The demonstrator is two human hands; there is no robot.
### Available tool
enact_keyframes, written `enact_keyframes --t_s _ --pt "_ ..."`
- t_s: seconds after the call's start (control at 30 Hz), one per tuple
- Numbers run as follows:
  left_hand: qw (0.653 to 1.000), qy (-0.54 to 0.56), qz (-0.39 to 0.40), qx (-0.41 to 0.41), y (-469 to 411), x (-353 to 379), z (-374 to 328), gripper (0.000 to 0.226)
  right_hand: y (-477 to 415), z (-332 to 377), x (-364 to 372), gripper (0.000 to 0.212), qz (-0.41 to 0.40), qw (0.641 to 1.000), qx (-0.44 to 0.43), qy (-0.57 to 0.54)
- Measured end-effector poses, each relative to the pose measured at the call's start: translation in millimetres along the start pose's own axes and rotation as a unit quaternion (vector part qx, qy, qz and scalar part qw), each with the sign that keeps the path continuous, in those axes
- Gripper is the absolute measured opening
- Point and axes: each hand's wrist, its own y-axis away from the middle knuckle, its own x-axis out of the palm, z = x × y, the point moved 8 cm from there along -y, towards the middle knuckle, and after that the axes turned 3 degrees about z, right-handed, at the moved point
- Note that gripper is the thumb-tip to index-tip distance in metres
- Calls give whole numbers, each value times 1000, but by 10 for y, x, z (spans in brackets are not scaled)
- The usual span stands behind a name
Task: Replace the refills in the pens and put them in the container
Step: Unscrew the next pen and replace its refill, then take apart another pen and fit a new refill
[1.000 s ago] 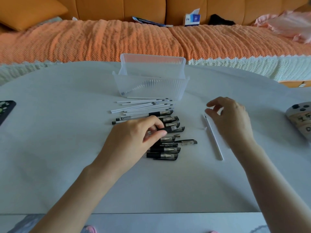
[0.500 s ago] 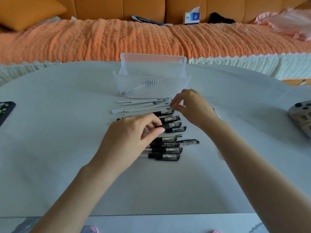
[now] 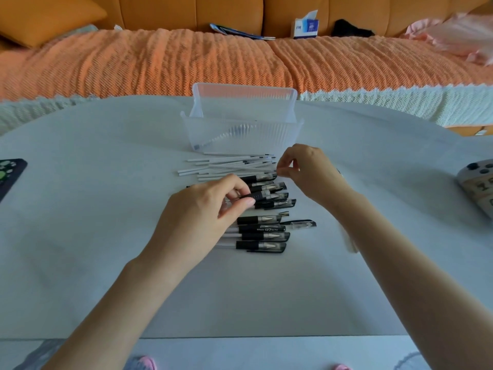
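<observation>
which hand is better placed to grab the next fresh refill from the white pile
Right. The right hand sits at the tip end of the white refills, fingertips pinching there, so it likely needs only a short pull. The left hand is occupied, gripping a black pen in the row.

On my feed there's a pale grey table (image 3: pixel 106 236). A clear container (image 3: pixel 266 141) sits mid-back with loose white refills (image 3: pixel 226 166) just in front, then a row of black pens (image 3: pixel 264 237) and a stray cap (image 3: pixel 301 224). Phone (image 3: pixel 10 174) at the left edge, remote (image 3: pixel 477 182) at the right.
</observation>
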Motion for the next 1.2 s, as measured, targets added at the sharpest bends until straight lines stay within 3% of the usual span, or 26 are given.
enact_keyframes --t_s 0.33,0.57,0.8,0.97,1.2 --pt "1000 -7 17 3 22 27 -2 23 -7 48 -22 15 -29 999 -22 -3" --pt "1000 -11 16 4 23 33 7 19 -21 27 -7 9 -24 1000 -18 6" --pt "1000 4 9 -14 23 -34 87 15 386 -17 -383 11 -107 984 -5 -143" --pt "999 30 10 -37 -2 -65 209 11 686 -103 -429 19 -97 967 -2 -234" --pt "997 61 -18 -48 -13 -187 286 4 758 -182 -443 25 -91 961 6 -260"
